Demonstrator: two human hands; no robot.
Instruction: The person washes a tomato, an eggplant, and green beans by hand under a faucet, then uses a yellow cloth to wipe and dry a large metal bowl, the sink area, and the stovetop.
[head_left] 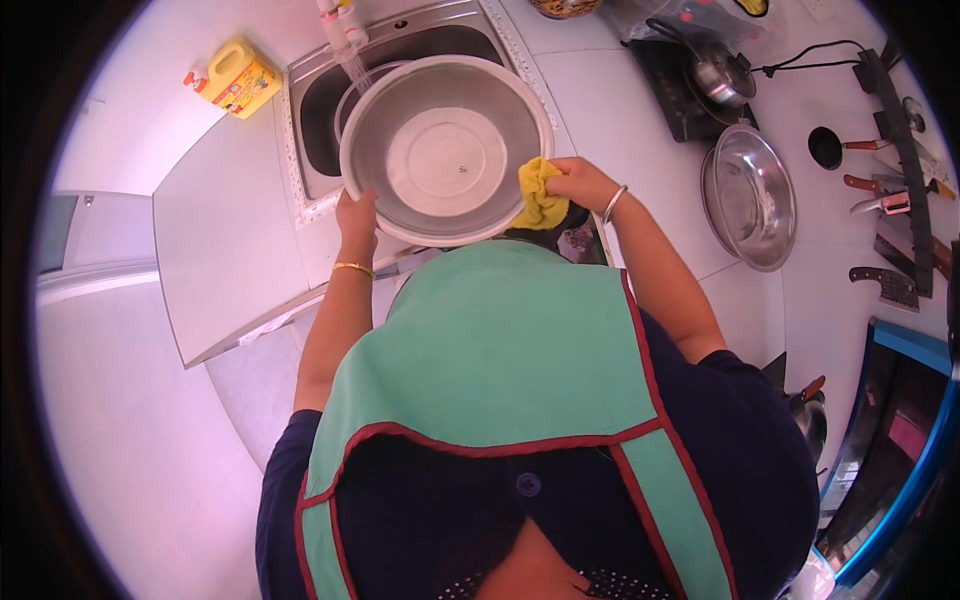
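Note:
A wide metal basin (pixel 447 150) is held over the near part of the sink, and its inside faces up. My left hand (pixel 357 217) is closed on the basin's near left rim. At the right rim, my right hand (pixel 583 187) grips a bunched yellow cloth (pixel 541 195) that lies over the basin's edge. The fingers of that hand are partly hidden by the cloth. Behind the basin is the faucet (pixel 345 28), with what looks like water streaming down from it.
The sink (pixel 440 42) is set into a white counter (pixel 225 215). A yellow jug (pixel 238 78) stands left of it. To the right are a dark cooktop (pixel 668 92) with a small pot (pixel 722 78), more metal basins (pixel 755 200), and a wall rack (pixel 905 170) with knives.

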